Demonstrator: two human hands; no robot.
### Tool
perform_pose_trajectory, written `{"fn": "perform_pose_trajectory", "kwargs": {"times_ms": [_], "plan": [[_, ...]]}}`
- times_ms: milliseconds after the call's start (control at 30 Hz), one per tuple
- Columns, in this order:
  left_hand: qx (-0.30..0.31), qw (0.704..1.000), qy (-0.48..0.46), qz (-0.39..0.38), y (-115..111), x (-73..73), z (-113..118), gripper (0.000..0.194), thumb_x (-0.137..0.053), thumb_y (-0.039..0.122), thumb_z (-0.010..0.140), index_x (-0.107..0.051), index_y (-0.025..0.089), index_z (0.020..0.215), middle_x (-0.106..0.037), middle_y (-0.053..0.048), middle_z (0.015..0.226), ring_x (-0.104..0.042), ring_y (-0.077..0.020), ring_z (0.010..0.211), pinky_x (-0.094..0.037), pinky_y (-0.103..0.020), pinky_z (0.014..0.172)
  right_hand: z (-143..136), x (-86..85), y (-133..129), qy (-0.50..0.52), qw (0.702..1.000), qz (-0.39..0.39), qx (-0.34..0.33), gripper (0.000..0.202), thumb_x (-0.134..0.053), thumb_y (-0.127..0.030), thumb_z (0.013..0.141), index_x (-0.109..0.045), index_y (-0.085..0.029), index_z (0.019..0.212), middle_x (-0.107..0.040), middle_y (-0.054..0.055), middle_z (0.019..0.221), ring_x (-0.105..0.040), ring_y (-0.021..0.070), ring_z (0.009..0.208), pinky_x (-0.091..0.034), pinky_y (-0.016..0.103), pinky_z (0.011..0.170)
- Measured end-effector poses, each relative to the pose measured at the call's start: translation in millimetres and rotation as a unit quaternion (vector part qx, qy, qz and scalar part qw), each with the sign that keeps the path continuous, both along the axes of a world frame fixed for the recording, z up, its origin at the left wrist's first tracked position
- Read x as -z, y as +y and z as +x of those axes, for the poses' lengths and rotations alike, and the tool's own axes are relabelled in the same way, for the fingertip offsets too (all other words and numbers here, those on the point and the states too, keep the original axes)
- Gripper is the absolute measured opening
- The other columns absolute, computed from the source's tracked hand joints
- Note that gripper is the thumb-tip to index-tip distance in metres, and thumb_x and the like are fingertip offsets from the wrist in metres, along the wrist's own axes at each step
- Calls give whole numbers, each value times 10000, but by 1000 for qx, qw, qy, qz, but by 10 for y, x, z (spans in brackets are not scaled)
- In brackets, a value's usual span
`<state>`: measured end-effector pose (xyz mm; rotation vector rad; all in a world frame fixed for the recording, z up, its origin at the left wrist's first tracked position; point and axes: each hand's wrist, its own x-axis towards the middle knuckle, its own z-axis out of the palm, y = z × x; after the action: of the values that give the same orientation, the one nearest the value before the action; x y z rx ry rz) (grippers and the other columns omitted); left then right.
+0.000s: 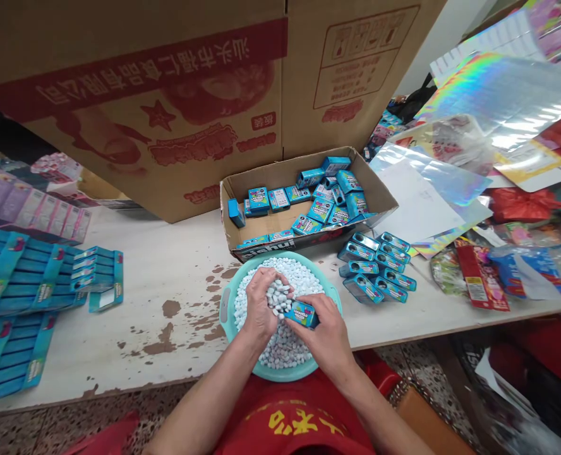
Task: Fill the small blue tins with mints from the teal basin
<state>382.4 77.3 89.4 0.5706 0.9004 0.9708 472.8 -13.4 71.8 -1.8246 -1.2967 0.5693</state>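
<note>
A turquoise basin [224, 309] full of small white candies [285, 357] sits at the table's front edge. Over it, my left hand [260, 306] is cupped around a heap of the candies [279, 298]. My right hand [326, 332] grips a small blue candy box [303, 313] between thumb and fingers, tilted on its side, its end against the candies in my left palm. Just right of the basin stand several blue boxes [378, 268] in a cluster, with dark openings on top. Behind the basin, a low cardboard tray [261, 225] holds more blue boxes [321, 208] lying loosely.
A large cardboard carton [205, 107] rises behind the tray. Stacked blue display packs [19, 272] and a smaller pack [101, 278] are on the left. Shiny film sheets [498, 95], paper [417, 196] and plastic bags [527, 272] crowd the right side.
</note>
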Motion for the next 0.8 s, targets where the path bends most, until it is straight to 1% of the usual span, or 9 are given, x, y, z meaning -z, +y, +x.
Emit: {"fn": "perform_pose_trajectory", "kwargs": {"times_ms": [133, 300, 467, 800], "plan": [[-3, 999, 19, 32, 8, -13, 13, 199, -623, 314, 737, -497, 169, 687, -550, 27, 612, -561, -114, 538, -442, -236, 529, -3, -32, 3, -10, 1000, 6, -4, 265, -715, -340, 732, -618, -215, 945, -640, 52, 919, -575, 232, 880, -465, 365, 769], [4, 998, 31, 45, 16, -51, 28, 214, -642, 308, 733, -497, 168, 661, -537, 30, 580, -551, -110, 525, -429, -233, 534, 3, -29, 18, 8, 1000, 17, 6, 270, -722, -349, 729, -615, -217, 938, -640, 47, 909, -578, 228, 875, -466, 360, 765], [17, 997, 48, 65, -1, -67, 51, 169, -642, 302, 731, -526, 178, 729, -537, 41, 559, -549, -110, 537, -446, -237, 577, 12, -26, 35, 13, 1000, 22, 1, 298, -748, -311, 711, -614, -222, 962, -639, 44, 933, -567, 232, 897, -451, 371, 792], [-7, 992, 80, 97, 42, -84, 118, 167, -652, 299, 736, -554, 164, 752, -554, 32, 568, -549, -106, 524, -454, -236, 567, 71, -66, 61, 31, 999, 25, 3, 305, -757, -290, 703, -618, -221, 965, -638, 41, 924, -563, 231, 896, -448, 375, 797]]}}
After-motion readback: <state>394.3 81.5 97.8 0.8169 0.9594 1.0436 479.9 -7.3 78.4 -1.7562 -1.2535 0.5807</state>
